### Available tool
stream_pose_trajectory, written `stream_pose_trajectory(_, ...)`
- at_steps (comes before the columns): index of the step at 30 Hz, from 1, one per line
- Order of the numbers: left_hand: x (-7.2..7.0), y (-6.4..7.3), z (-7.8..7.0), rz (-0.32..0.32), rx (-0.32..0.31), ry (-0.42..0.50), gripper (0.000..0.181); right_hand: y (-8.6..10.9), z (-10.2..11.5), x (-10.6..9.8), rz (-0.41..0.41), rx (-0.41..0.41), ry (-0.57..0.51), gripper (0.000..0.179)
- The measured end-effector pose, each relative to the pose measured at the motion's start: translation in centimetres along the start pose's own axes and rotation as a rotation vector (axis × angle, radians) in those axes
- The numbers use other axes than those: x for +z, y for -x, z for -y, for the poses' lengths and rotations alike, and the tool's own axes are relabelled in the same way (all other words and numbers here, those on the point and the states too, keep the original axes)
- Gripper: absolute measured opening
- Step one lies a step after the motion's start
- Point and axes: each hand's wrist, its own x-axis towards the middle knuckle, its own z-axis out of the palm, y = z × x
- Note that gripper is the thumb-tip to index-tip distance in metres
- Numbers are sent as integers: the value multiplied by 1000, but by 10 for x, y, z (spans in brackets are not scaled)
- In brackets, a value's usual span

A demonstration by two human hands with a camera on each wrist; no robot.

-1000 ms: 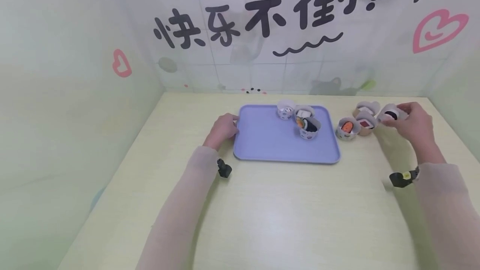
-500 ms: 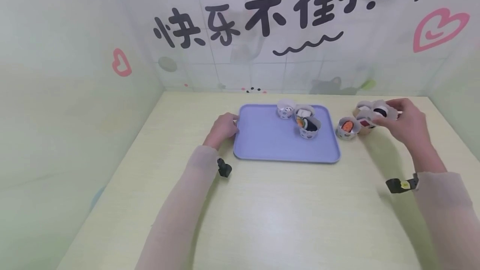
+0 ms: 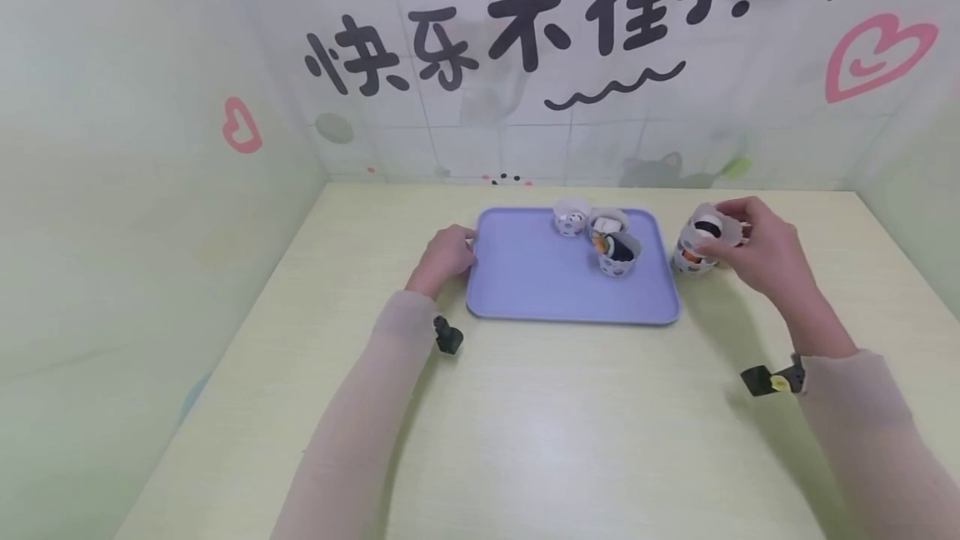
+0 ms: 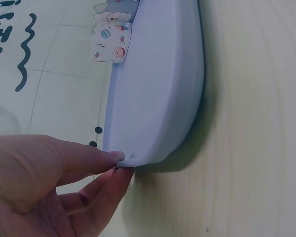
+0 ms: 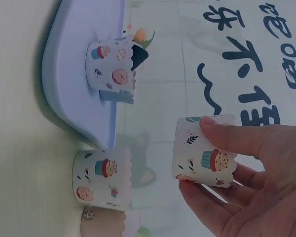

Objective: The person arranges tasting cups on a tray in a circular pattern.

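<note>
Above cups (image 5: 101,177) beside the tray (image 3: 540,290), right fingers (image 5: 204,205) grip another cup (image 5: 193,160) — left fingers (image 4: 119,186), the tray's edge (image 4: 138,161).

Black lettering (image 3: 531,48), a wavy line (image 3: 615,87) and a pink heart (image 3: 867,67) (a smiling one) adorn the pale back wall (image 3: 517,148).

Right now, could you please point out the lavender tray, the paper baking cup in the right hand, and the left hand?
Lavender tray (image 3: 536,283): head view, bare floor.
Held paper baking cup (image 5: 196,157): right wrist view, printed side wall.
Left hand (image 3: 447,251): head view, back of hand.
</note>
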Motion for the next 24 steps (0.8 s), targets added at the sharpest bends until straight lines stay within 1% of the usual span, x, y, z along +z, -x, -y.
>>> stream_pose_trajectory(6,0,0,0,5,-2,-1,63,4,17,13,40,-71,-16,64)
stream_pose_trajectory(11,0,0,0,0,4,-2,62,4,26,25,65,-120,-59,65)
stream_pose_trajectory(16,0,1,0,-5,1,4,63,6,34,37,104,-132,-87,65)
stream_pose_trajectory(21,0,1,-1,-4,-6,13,64,9,41,46,130,-124,-74,66)
stream_pose_trajectory(24,-2,1,-1,1,-11,18,64,10,45,51,147,-133,-93,65)
